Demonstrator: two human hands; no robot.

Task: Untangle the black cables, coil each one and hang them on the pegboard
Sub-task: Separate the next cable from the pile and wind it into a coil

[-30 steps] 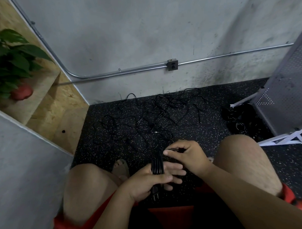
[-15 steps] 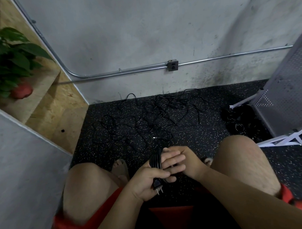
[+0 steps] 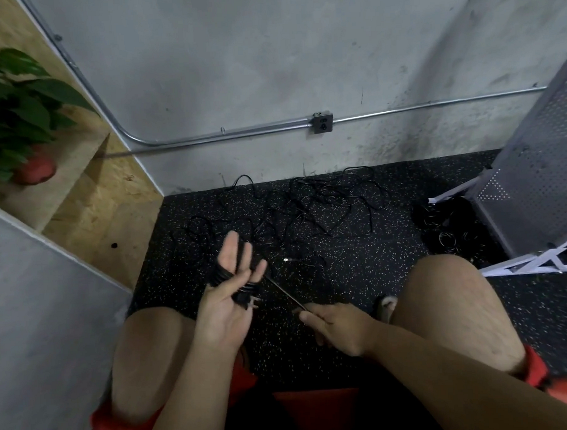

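Note:
My left hand [image 3: 228,290] is palm up with its fingers straight, and a black cable coil [image 3: 244,290] is wound around it, the thumb lying across the loops. The coil's plug [image 3: 250,303] hangs at the palm's right side. A taut length of the same cable [image 3: 286,293] runs down-right to my right hand [image 3: 339,325], which grips it in a fist. A tangle of black cables [image 3: 308,214] lies on the speckled floor ahead. The grey pegboard [image 3: 531,174] leans at the right.
Several coiled black cables [image 3: 446,228] lie at the pegboard's white foot [image 3: 531,265]. A loose connector [image 3: 287,260] rests on the floor. Wooden steps [image 3: 92,202] and a potted plant [image 3: 18,127] are at left, a concrete wall with conduit [image 3: 240,132] ahead. My bare knees flank both hands.
My hands have moved apart. The left hand rose and spread its fingers with the coil around it; the right hand pulled the cable's free length down to the right, drawing it taut.

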